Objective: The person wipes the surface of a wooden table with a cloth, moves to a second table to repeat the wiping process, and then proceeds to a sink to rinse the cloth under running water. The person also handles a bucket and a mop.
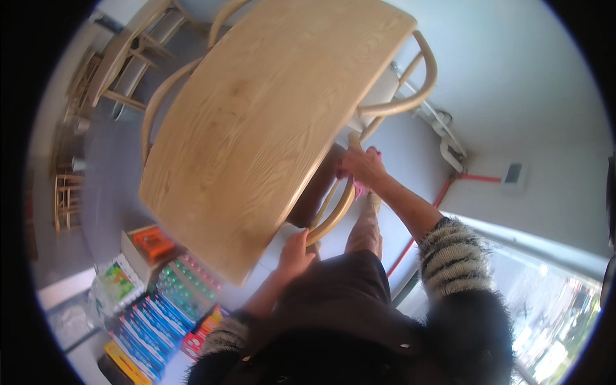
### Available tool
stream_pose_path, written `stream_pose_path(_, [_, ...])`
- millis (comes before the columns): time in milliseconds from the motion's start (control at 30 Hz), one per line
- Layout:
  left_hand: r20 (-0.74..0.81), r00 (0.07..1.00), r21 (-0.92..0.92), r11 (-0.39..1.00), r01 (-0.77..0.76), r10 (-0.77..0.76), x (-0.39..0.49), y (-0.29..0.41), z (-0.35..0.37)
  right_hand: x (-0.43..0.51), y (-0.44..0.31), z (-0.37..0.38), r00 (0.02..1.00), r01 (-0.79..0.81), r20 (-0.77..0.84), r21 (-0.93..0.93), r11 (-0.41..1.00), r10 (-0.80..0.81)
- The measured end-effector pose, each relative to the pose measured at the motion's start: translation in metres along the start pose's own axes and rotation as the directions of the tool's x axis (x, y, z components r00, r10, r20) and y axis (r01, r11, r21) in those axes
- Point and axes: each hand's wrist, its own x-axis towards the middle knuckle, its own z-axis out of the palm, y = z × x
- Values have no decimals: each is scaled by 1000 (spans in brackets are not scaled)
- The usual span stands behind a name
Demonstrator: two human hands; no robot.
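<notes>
A chair with a curved pale wood backrest [339,211] and a dark brown seat [315,190] stands at the long side of a wooden table [250,115]. My right hand [364,166] presses a crumpled pink cloth [359,188] around the far part of that backrest. Bits of the cloth stick out on both sides of the fingers. At the near end of the same backrest, my left hand [292,254] grips the wood. Part of the seat is hidden under the tabletop.
Another chair with a curved back [426,86] stands farther along this side, near the wall pipes [447,144]. More chairs [161,106] line the opposite side. Packs of bottles [185,284], blue-and-white packages [151,327] and a box with orange contents [151,243] sit on the floor at lower left.
</notes>
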Motion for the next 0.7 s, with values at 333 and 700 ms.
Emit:
stream_pose_path(333, [-30,938,28,938,347,-346,35,92,7,12,139,-78,569,-295,-326,776,557,755])
stream_pose_path(700, [-229,967,35,992,121,-109,173,154,-7,44,134,-12,970,-108,-178,304,946,168])
